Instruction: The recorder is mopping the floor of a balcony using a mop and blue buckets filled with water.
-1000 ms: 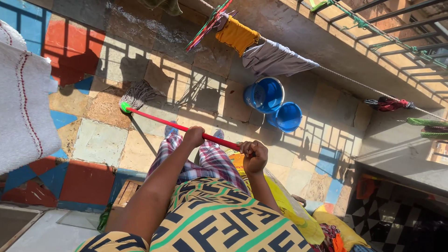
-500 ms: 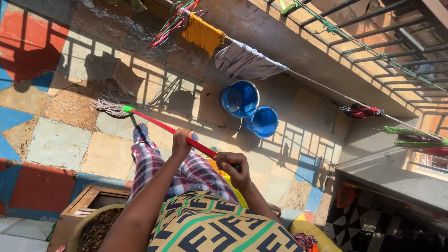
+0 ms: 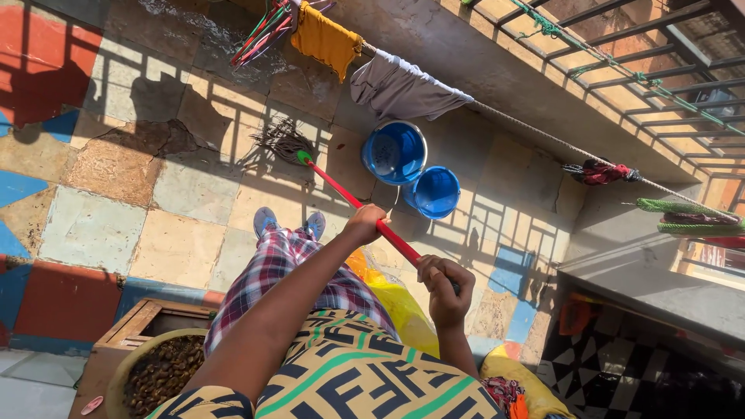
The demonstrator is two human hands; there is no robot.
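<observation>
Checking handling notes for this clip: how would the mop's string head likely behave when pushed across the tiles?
The mop head looks floppy; its strands splay loosely, so it probably drags and fans out. The red handle seems stiff, gripped by the left hand and right hand.

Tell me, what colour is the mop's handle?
Red, with a green collar by the mop head, clearest in the head view.

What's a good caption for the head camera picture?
Both hands, left hand and right hand, grip a red mop beside two blue buckets.
</observation>
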